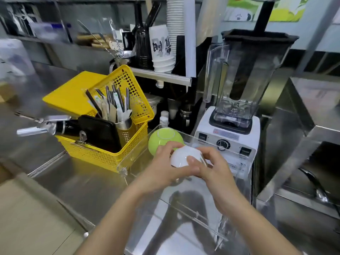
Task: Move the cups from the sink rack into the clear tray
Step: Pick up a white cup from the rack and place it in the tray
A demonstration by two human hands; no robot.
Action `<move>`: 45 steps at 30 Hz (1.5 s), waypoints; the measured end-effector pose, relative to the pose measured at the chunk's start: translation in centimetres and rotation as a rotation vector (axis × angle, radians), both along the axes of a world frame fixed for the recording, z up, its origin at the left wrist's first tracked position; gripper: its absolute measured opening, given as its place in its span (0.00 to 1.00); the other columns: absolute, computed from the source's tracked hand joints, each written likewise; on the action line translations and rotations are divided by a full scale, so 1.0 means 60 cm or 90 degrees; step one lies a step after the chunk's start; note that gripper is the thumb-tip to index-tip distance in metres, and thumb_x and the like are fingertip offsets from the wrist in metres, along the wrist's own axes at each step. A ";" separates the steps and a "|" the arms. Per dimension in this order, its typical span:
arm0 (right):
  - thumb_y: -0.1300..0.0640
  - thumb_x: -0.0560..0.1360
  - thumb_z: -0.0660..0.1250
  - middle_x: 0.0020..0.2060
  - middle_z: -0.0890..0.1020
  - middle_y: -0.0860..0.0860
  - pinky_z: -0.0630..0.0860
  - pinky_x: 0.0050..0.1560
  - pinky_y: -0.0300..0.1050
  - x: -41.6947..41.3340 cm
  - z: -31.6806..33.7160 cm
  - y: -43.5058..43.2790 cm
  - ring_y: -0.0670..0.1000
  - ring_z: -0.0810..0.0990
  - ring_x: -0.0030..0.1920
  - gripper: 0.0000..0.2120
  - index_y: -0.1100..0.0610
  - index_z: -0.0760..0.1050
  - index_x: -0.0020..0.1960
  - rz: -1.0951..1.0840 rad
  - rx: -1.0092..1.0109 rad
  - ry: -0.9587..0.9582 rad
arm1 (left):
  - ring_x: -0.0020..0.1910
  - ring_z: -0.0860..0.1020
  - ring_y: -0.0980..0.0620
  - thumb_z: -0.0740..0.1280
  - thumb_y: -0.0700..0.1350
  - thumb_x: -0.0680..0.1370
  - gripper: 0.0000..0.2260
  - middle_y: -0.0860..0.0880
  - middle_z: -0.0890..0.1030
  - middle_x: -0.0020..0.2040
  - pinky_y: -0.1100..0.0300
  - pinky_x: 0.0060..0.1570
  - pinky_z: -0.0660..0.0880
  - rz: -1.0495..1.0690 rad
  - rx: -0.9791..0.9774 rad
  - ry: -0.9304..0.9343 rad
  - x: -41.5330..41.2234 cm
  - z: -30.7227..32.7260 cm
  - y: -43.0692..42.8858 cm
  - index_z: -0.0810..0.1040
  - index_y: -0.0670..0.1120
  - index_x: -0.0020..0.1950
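Note:
A white cup (181, 157) is upside down between both of my hands, just above the far part of the clear tray (193, 207). My left hand (163, 167) grips its left side and my right hand (209, 166) grips its right side. A green cup (161, 138) sits upside down in the tray's far left corner, touching the white cup's far side. The tray is a see-through plastic box on the steel counter in front of me. No sink rack is visible.
A yellow basket (110, 155) with cutlery, a black case and a metal tool stands left of the tray. A blender (239, 100) on a white base stands behind it to the right. Steel boxes (303, 116) and a sink edge sit at far right.

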State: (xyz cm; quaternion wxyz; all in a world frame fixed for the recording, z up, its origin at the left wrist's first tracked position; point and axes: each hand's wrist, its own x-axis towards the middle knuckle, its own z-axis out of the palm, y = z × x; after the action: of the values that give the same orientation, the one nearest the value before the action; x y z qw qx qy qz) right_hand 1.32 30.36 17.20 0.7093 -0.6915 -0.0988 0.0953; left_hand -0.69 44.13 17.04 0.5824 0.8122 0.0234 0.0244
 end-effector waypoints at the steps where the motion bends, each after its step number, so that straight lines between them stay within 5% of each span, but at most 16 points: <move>1: 0.60 0.69 0.71 0.43 0.79 0.50 0.77 0.45 0.47 0.001 -0.006 0.009 0.51 0.78 0.44 0.11 0.54 0.74 0.50 0.010 -0.012 0.000 | 0.51 0.74 0.56 0.78 0.57 0.57 0.30 0.51 0.68 0.57 0.74 0.40 0.72 -0.028 0.017 0.010 0.001 -0.005 0.018 0.69 0.62 0.55; 5: 0.59 0.64 0.74 0.49 0.78 0.53 0.76 0.47 0.48 -0.001 -0.029 0.040 0.51 0.77 0.47 0.16 0.48 0.72 0.46 0.032 -0.110 -0.028 | 0.54 0.74 0.56 0.77 0.58 0.53 0.37 0.53 0.69 0.58 0.62 0.54 0.72 -0.094 0.137 0.028 0.006 -0.026 0.068 0.67 0.62 0.59; 8: 0.55 0.63 0.74 0.49 0.72 0.43 0.71 0.48 0.40 -0.008 -0.037 0.068 0.41 0.72 0.48 0.18 0.43 0.67 0.44 0.006 -0.197 -0.103 | 0.55 0.74 0.58 0.77 0.57 0.52 0.38 0.57 0.70 0.57 0.58 0.57 0.74 -0.122 0.159 0.022 0.013 -0.027 0.096 0.68 0.62 0.59; 13: 0.45 0.66 0.71 0.52 0.65 0.42 0.66 0.55 0.41 -0.017 -0.049 0.090 0.46 0.66 0.58 0.20 0.46 0.63 0.50 0.036 -0.315 -0.161 | 0.60 0.72 0.59 0.79 0.45 0.54 0.37 0.58 0.71 0.59 0.60 0.59 0.71 -0.178 0.171 0.017 0.019 -0.028 0.126 0.67 0.63 0.57; 17: 0.48 0.70 0.68 0.56 0.65 0.44 0.65 0.58 0.40 -0.013 -0.051 0.081 0.46 0.65 0.62 0.15 0.48 0.67 0.54 0.096 -0.326 -0.193 | 0.60 0.70 0.65 0.78 0.39 0.58 0.37 0.61 0.73 0.59 0.69 0.57 0.69 -0.177 0.220 0.022 0.022 -0.033 0.144 0.67 0.65 0.57; 22: 0.51 0.73 0.65 0.60 0.65 0.44 0.66 0.63 0.47 -0.014 -0.047 0.067 0.48 0.66 0.63 0.16 0.48 0.66 0.59 0.138 -0.394 -0.271 | 0.62 0.68 0.62 0.75 0.36 0.61 0.38 0.60 0.70 0.62 0.67 0.60 0.68 -0.170 0.291 0.037 0.015 -0.025 0.142 0.64 0.63 0.61; 25: 0.50 0.73 0.63 0.65 0.64 0.47 0.65 0.65 0.51 -0.009 -0.034 0.055 0.53 0.66 0.65 0.20 0.49 0.64 0.64 0.194 -0.509 -0.352 | 0.65 0.62 0.65 0.74 0.37 0.65 0.40 0.62 0.63 0.67 0.79 0.58 0.60 -0.237 0.394 0.105 0.014 -0.004 0.142 0.58 0.62 0.67; 29: 0.51 0.74 0.63 0.72 0.59 0.53 0.59 0.70 0.55 -0.004 -0.008 0.020 0.57 0.60 0.70 0.26 0.49 0.59 0.70 0.283 -0.557 -0.385 | 0.69 0.63 0.54 0.71 0.42 0.70 0.39 0.54 0.58 0.74 0.61 0.63 0.64 -0.162 0.594 0.167 0.018 0.063 0.136 0.52 0.60 0.72; 35: 0.50 0.74 0.64 0.65 0.68 0.48 0.67 0.63 0.46 0.011 0.031 -0.109 0.48 0.70 0.62 0.22 0.50 0.65 0.67 0.141 -0.401 -0.322 | 0.61 0.71 0.56 0.71 0.48 0.70 0.29 0.56 0.73 0.65 0.57 0.56 0.68 -0.113 0.489 -0.120 0.041 0.097 -0.011 0.64 0.59 0.68; 45: 0.49 0.72 0.68 0.61 0.73 0.48 0.68 0.57 0.38 0.001 -0.054 -0.461 0.47 0.73 0.60 0.25 0.50 0.66 0.66 -0.167 -0.476 -0.188 | 0.64 0.70 0.53 0.65 0.50 0.75 0.22 0.54 0.71 0.66 0.60 0.62 0.65 -0.355 0.458 -0.232 0.093 -0.010 -0.412 0.65 0.53 0.68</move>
State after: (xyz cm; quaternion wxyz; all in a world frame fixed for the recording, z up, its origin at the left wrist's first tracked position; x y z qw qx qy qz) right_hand 1.38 2.69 13.98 0.3937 -0.9142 -0.0688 -0.0665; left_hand 4.91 19.43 16.45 0.2441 0.9197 -0.3073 0.0157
